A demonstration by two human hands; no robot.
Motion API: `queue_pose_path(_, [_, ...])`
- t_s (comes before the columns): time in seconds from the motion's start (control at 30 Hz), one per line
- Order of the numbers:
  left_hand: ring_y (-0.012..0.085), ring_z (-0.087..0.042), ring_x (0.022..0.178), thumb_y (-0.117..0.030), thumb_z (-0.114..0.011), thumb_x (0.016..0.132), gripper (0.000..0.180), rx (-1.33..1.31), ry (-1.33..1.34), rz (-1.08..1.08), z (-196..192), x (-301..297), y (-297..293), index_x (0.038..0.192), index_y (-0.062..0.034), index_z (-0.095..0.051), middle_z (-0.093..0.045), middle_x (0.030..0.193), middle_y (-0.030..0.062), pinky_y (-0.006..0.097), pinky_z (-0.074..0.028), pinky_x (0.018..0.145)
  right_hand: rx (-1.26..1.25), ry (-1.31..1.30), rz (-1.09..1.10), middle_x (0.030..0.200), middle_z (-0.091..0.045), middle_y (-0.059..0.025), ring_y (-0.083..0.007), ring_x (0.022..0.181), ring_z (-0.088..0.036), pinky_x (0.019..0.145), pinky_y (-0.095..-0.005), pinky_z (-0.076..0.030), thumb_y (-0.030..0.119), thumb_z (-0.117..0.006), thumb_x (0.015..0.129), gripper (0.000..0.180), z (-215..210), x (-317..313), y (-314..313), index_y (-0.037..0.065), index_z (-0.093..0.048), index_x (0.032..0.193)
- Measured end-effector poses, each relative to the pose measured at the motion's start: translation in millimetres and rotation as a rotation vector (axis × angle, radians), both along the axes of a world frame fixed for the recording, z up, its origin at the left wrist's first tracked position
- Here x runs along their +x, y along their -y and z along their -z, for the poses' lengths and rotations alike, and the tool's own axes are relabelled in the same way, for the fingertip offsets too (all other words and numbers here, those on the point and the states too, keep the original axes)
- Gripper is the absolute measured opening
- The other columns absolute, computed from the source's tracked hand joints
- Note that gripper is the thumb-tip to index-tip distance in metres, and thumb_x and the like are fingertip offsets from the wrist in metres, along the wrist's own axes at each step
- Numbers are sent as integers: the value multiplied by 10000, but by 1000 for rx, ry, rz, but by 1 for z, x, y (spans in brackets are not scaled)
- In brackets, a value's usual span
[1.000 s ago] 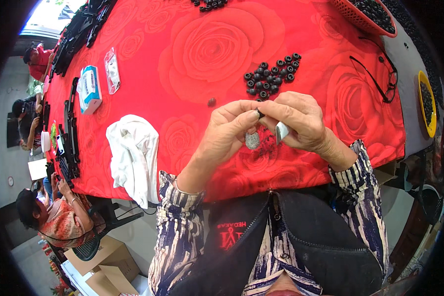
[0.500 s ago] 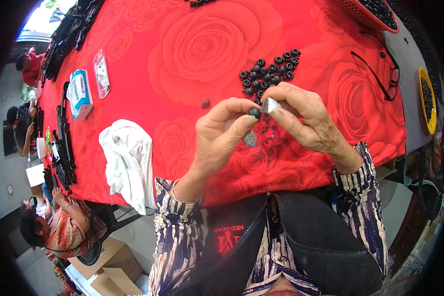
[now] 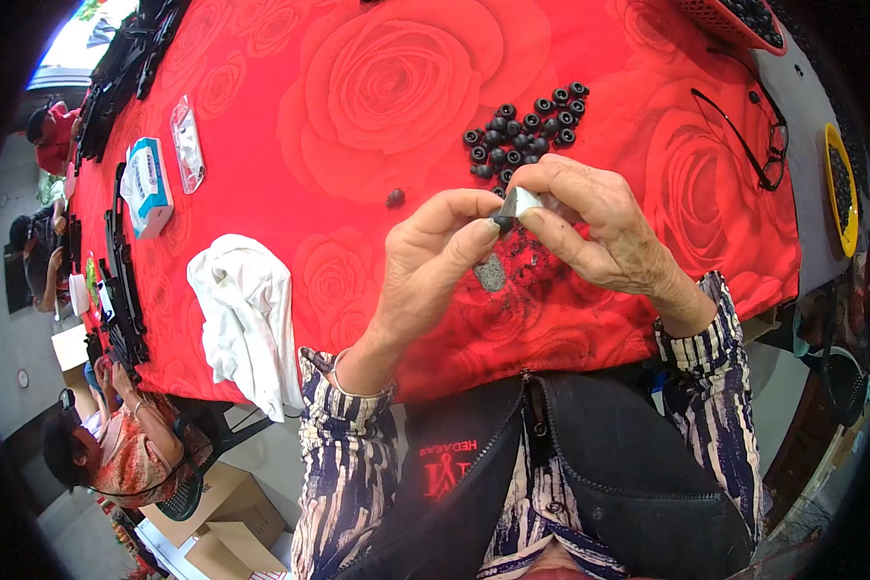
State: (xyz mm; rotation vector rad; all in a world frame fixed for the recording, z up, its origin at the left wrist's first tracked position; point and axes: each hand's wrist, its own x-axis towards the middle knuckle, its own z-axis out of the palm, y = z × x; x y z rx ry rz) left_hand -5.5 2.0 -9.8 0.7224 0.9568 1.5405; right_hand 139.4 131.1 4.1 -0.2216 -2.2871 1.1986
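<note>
My left hand [image 3: 435, 256] pinches a small black ring-shaped part [image 3: 502, 223] between thumb and fingers. My right hand [image 3: 590, 222] holds a small silvery blade [image 3: 524, 201] against that part. Both hands hover just above a red rose-patterned tablecloth [image 3: 377, 87]. Right behind them lies a pile of several black ring parts [image 3: 524, 130]. One loose black part [image 3: 394, 197] sits to the left of the hands. A small grey flat piece [image 3: 490, 273] lies on the cloth under the hands, among dark shavings.
A white rag [image 3: 246, 314] lies at the near left edge. A blue-white packet [image 3: 147, 184] and a clear bag [image 3: 186, 143] lie further left. Black glasses [image 3: 752, 135], a yellow bowl [image 3: 840, 193] and a red basket [image 3: 735, 19] stand at right. People sit at lower left [image 3: 106, 445].
Both hands have risen slightly and drawn closer to the pile of black rings. The grip on the part and the blade stays the same.
</note>
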Motion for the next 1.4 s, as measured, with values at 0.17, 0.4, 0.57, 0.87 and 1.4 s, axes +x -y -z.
queue_pose_path(0.17, [59,-519,812,-99,-530,892,220,-42,-31,4,-5,0,1,1072,28,-536,-582,899,31,190,-413,684,13,17,-5,723,-476,-60,-116,565,-468,479,-238,-367,54,-564,812,191,-4,0,-1,-25,-529,982])
queue_pose_path(0.4, [46,-489,778,-119,-534,892,221,-38,7,37,-2,-1,-1,1061,24,-536,-572,882,23,190,-394,669,-41,89,22,780,-561,-140,-261,677,-572,597,-330,-455,75,-590,772,208,-6,1,-1,-27,-547,948])
queue_pose_path(0.57, [38,-475,759,-123,-539,888,224,-81,27,39,-4,-1,-1,1059,23,-537,-570,874,13,189,-388,664,-24,101,15,778,-560,-139,-258,672,-570,595,-333,-452,76,-591,769,207,-6,1,-1,-31,-547,942])
queue_pose_path(0.87, [18,-450,691,-136,-547,883,206,-110,229,148,-1,-4,-1,1026,12,-544,-563,835,3,159,-366,597,-55,106,-74,734,-552,-122,-247,642,-560,564,-322,-440,64,-582,776,188,-5,1,-6,-30,-549,936])
queue_pose_path(1.4, [50,-501,736,-109,-545,881,199,-116,392,100,11,3,-3,1027,27,-543,-575,856,33,181,-410,639,-4,91,-184,746,-536,-124,-271,637,-541,552,-340,-426,40,-578,778,178,4,0,-14,-28,-531,935])
